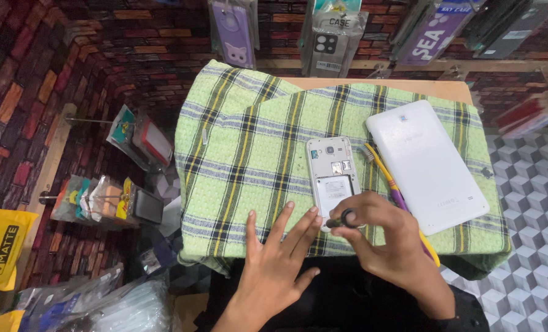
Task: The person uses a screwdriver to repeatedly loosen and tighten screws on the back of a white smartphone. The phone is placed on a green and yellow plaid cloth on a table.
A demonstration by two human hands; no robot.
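A white phone [331, 175] with its back cover off lies face down on a green plaid cloth [249, 147]. My right hand [384, 240] pinches a small dark screwdriver [341, 218] at the phone's near end. My left hand [277, 258] rests flat on the cloth, fingers spread, its fingertips touching the phone's near left corner. A yellow and purple toothbrush [387, 178] lies just right of the phone, partly under my right hand.
A white tablet [424, 163] lies face down on the right of the cloth. Packaged phone cases [332, 34] hang on the brick-patterned wall behind and on pegs at the left [111, 200]. Plastic bags [102, 304] sit at the lower left.
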